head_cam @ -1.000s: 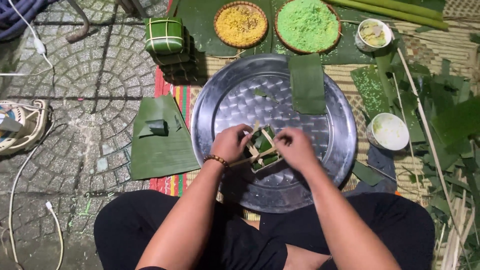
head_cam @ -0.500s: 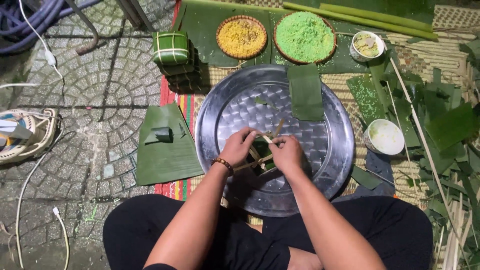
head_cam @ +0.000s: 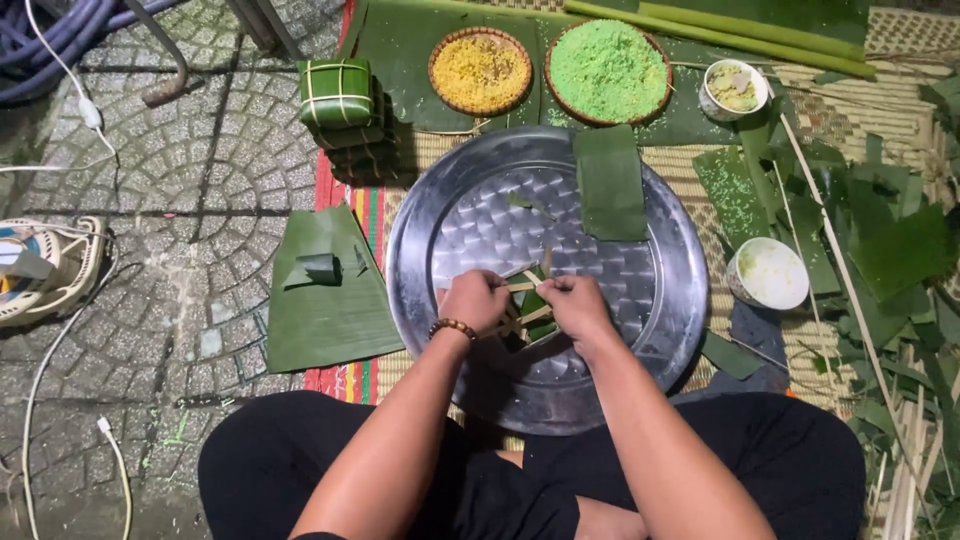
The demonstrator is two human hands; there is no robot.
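A leaf-wrapped square parcel (head_cam: 531, 303) with pale bamboo strips crossing it rests on the big round metal tray (head_cam: 450, 235). My left hand (head_cam: 475, 300), a bead bracelet at its wrist, grips the parcel's left side. My right hand (head_cam: 574, 305) closes on its right side and the strips. Most of the parcel is hidden under my fingers. A folded green leaf (head_cam: 610, 182) lies on the tray's far rim.
Baskets of yellow filling (head_cam: 481, 70) and green rice (head_cam: 608, 70) sit at the back. A stack of tied parcels (head_cam: 337, 95) stands at back left. A leaf sheet (head_cam: 325, 290) lies left of the tray. Two white bowls (head_cam: 768, 272) and leaf scraps lie right.
Both hands stay closed on the parcel at the tray's near centre, shifting their grip slightly. The camera view has drifted a little.
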